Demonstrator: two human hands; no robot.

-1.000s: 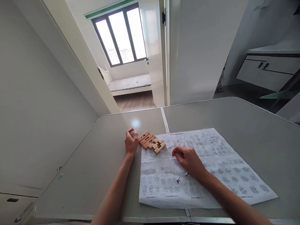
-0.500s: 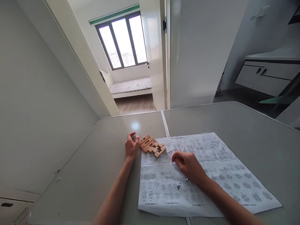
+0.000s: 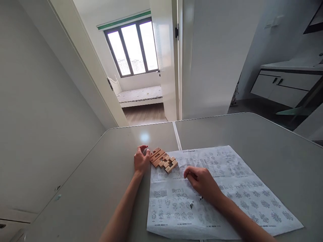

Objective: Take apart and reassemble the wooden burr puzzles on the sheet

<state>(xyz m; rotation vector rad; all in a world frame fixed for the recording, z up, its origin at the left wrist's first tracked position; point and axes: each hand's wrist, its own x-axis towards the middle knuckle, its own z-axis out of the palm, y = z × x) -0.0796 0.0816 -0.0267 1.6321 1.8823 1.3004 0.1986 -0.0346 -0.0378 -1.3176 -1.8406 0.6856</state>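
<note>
Fingers of the left hand curl loosely, a gap showing by the thumb, grip released, right beside the wooden blocks! Those run in a slanting row, reddish then paler, over the upper-left corner of the printed sheet. Lower down, a small scrap lies on the print. Now the right hand: fingers folded inward; whether they hold anything, one cannot tell.
</note>
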